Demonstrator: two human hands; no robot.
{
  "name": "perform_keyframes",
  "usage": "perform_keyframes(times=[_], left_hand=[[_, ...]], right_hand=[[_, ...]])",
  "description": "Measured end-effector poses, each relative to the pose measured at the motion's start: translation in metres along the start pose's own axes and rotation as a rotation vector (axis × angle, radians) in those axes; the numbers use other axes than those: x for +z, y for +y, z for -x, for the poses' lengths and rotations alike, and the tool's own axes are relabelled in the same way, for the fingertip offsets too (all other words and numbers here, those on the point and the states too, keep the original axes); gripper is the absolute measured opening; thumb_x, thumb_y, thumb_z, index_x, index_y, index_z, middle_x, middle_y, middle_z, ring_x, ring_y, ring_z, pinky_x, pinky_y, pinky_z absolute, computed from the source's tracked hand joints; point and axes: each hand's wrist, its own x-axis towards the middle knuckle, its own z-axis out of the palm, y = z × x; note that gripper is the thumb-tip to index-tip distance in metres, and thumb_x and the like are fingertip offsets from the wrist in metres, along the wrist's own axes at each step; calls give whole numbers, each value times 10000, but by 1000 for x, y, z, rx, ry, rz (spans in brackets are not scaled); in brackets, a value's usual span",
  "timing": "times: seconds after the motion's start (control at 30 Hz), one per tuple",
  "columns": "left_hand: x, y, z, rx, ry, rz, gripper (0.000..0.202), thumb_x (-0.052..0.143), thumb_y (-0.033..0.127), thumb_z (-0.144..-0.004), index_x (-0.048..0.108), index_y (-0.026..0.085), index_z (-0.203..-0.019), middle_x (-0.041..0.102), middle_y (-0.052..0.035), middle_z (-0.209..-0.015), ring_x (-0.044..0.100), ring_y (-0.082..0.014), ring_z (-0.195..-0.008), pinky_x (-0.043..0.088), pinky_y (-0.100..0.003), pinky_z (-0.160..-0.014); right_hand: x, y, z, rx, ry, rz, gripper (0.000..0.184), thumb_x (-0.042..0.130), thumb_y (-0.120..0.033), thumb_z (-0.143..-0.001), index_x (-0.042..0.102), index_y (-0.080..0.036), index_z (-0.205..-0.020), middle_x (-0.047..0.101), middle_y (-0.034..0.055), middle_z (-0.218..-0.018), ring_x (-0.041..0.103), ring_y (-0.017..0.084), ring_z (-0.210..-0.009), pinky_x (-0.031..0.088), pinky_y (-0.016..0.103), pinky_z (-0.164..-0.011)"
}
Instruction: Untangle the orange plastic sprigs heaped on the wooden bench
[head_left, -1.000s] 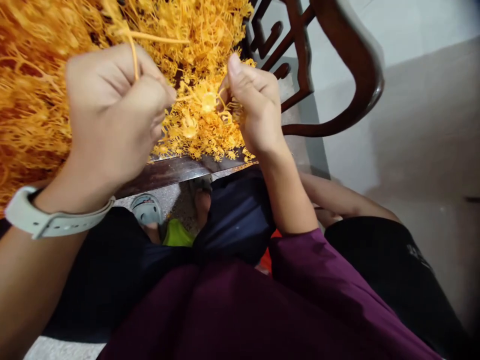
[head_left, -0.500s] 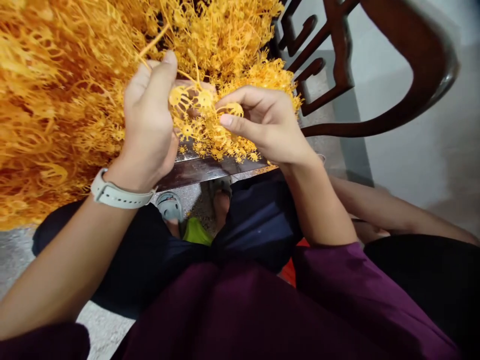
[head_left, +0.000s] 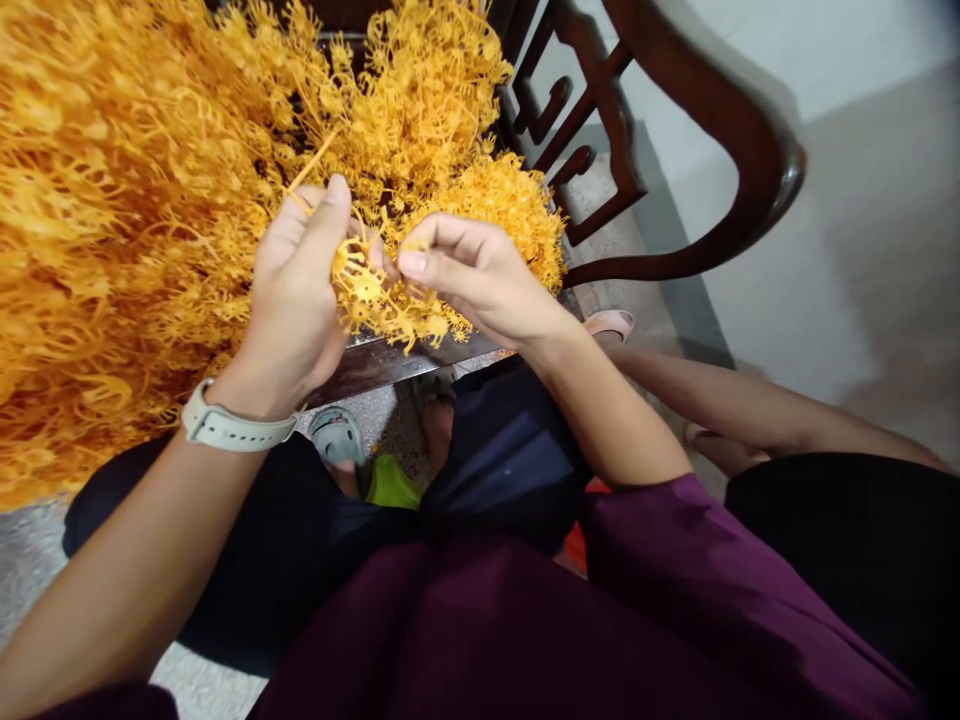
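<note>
My left hand [head_left: 300, 270], with a pale watch strap at the wrist, is closed round the stem of a yellow-orange plastic flower sprig [head_left: 360, 285]. The stem's end sticks up past the thumb, and small star-shaped blossoms hang between my hands. Thumb and forefinger of my right hand [head_left: 472, 275] pinch a small yellow piece at the sprig's right side; blur hides its exact shape. Behind and left of my hands spreads a big heap of the same yellow plastic flowers [head_left: 150, 220].
The heap lies on a dark, polished wooden seat [head_left: 397, 365]. A carved wooden armrest [head_left: 675, 265] curves at the right. Another person's leg [head_left: 750, 400] stretches in beside my right knee. A grey clog [head_left: 337, 437] and something lime green [head_left: 394, 483] are on the speckled floor.
My right hand has moved left, closer to my left hand, still pinching. My left hand keeps its hold on the sprig, slightly lower in view. The camera view has shifted somewhat.
</note>
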Motion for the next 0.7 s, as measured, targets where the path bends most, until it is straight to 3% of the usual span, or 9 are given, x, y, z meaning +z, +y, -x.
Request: perform_keyframes(times=[0.13,0.27,0.37,0.53,0.7], left_hand=[[-1,2,0,-30,-50,47,374,494,237,-1141,549,211,-772,536,10,-651,557,-150,-614,437,-287,-692],[2,9,1,-100,-72,104,406,498,277,-1130,534,208,-732,458,10,-628,474,-142,-571,393,-296,-619],[8,12,7,-195,-83,64,347,595,284,-1081,544,207,-747,450,12,-633,436,-136,-544,341,-296,-566],[15,5,14,-201,-86,-80,308,681,313,-1033,538,213,-779,498,11,-653,436,-140,-580,356,-284,-572],[11,-1,16,56,-87,-376,245,734,347,-1011,596,224,-850,550,11,-728,422,-154,-642,340,-319,-623]], right_hand=[[-2,1,-3,-46,-9,-4,564,754,-744,-896,648,-194,-957,681,36,-923,626,149,-872,559,302,-796],[-6,10,-7,-115,36,32,578,798,-736,-859,621,-194,-951,625,9,-858,543,124,-773,501,278,-715],[-10,17,-10,-223,90,146,538,732,-716,-925,602,-194,-927,570,-9,-812,498,123,-735,465,281,-687],[-18,9,-10,-338,110,538,184,588,-309,-1073,561,-206,-923,620,23,-909,557,160,-842,481,320,-804],[-17,-6,-15,-398,36,817,169,475,-78,-1016,526,-216,-932,640,45,-986,590,191,-973,487,342,-939]])
